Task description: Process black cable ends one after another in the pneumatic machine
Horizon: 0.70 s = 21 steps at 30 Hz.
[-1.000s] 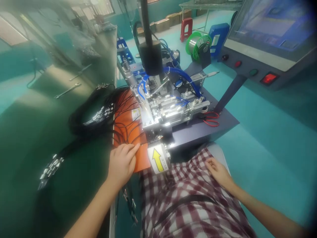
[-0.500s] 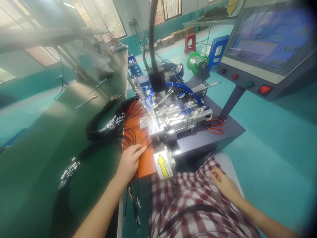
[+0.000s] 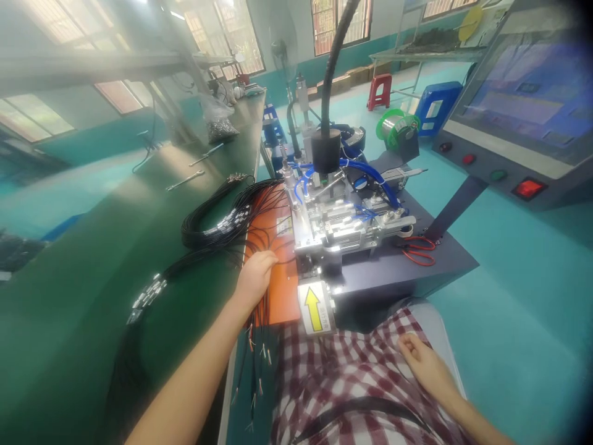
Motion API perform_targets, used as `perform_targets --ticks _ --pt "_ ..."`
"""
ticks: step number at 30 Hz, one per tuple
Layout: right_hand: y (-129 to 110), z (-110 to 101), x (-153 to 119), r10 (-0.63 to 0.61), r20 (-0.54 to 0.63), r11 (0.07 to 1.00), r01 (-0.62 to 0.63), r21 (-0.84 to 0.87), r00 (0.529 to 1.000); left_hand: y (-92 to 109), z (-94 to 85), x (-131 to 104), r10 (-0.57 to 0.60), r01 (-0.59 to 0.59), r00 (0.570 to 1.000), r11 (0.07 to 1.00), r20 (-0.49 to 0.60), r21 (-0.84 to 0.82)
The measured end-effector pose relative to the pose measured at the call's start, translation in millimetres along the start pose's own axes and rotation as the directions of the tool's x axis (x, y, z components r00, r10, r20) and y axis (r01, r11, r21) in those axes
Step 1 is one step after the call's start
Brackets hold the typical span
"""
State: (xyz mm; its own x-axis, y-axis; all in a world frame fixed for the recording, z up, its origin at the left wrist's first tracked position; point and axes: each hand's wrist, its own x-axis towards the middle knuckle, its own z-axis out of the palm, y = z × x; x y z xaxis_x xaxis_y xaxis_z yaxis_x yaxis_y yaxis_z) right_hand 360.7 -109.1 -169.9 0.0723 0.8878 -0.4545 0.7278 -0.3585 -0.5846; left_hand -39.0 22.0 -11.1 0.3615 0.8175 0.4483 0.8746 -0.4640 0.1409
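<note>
My left hand (image 3: 256,276) is over the orange plate (image 3: 283,303), its thumb and fingers pinched together on a thin black cable (image 3: 286,262). That cable leads toward the metal machine (image 3: 333,225). Several more black cables lie under and around this hand, and their stripped wire ends (image 3: 254,377) hang over the plate's front edge. My right hand (image 3: 419,357) rests on the checked cloth (image 3: 361,371) over my lap, fingers curled in, with nothing visible in them. Beside the plate, a bundle of black cables (image 3: 194,232) with shiny ends curves across the green table (image 3: 92,296).
A screen panel (image 3: 528,105) with buttons stands at the right on a post. Red-handled scissors (image 3: 419,252) lie on the machine's base. A green wire spool (image 3: 397,128) is behind. Two wrenches (image 3: 185,180) and a bag of small parts (image 3: 220,123) are on the table.
The view has swung, shifting the scene rightward. My left hand has moved a little forward over the orange plate, and its fingers are drawn closer together. My right hand stays on my lap.
</note>
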Motion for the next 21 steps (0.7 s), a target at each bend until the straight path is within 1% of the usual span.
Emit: perform_targets --ticks 7,14,21 --pt "-4.5 -3.4 -2.1 0.008 0.027 1.0 -0.007 -0.029 1.0 -2.3 1.5 -0.8 -0.007 0.007 1.0 1.0 0.011 -0.019" --pt "-0.7 -1.2 -0.4 -0.035 -0.046 0.999 0.033 -0.024 0.998 -4.9 5.4 -1.0 -0.022 0.023 1.0 0.999 0.02 -0.037" --pt "-0.2 -0.6 0.6 -0.035 -0.011 0.998 0.034 -0.057 0.999 -3.3 4.1 2.0 -0.041 0.043 0.998 0.998 0.044 -0.055"
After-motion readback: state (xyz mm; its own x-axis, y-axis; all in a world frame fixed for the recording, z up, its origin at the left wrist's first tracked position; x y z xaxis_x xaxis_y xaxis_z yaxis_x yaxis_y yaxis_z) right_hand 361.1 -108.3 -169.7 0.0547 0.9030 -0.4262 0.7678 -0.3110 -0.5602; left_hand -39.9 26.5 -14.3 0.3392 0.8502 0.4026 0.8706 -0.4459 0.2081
